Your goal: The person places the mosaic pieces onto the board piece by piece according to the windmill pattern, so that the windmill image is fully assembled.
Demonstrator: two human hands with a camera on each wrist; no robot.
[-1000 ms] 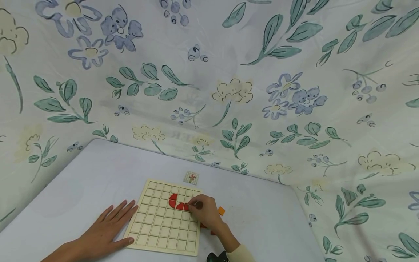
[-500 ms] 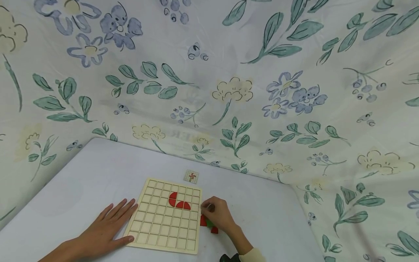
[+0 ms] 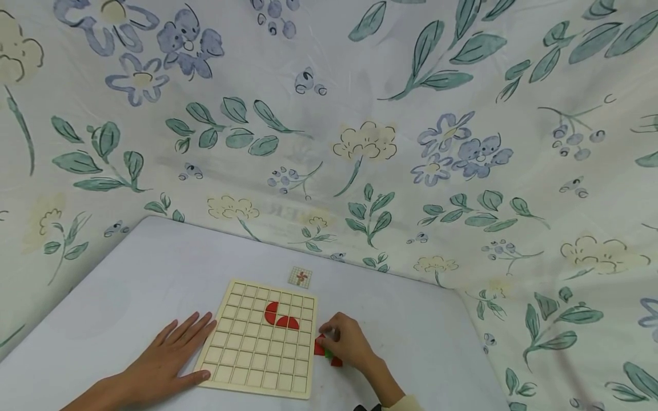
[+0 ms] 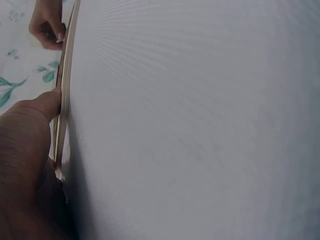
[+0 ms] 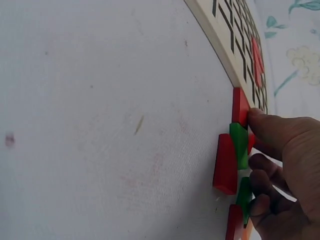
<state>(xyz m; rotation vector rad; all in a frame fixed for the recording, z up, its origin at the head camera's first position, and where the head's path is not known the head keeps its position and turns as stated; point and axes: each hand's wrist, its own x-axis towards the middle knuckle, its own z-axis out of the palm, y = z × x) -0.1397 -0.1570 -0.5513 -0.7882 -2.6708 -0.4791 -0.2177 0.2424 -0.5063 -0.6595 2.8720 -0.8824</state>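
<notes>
- The pale grid board (image 3: 257, 346) lies flat on the white worktop (image 3: 421, 342), between the person's two hands.
- The left hand (image 3: 164, 357) is spread wide, palm down, fingers straight along the board's left edge, with the thumb at its near left corner.
- The right hand (image 3: 349, 345) is just right of the board, fingers bent, its thumb tip against a red block (image 5: 240, 106); from here I can't tell whether it pinches anything.
- That block sits at the board's right edge, with a green piece (image 5: 239, 142) touching it and a longer red piece (image 5: 226, 165) alongside.
- Another green piece (image 5: 244, 195) lies close under the curled fingers, and a sliver of orange piece (image 5: 247, 230) shows next to it.
- Two red half-rounds (image 3: 288, 323) are set in the board's far part, one standing left, the other lying to its right and a little nearer.
- Beyond the board's far edge lies a small card (image 3: 300, 277) with a red pinwheel on a grid.
- Flowered cloth (image 3: 360, 85) hangs behind the worktop.
</notes>
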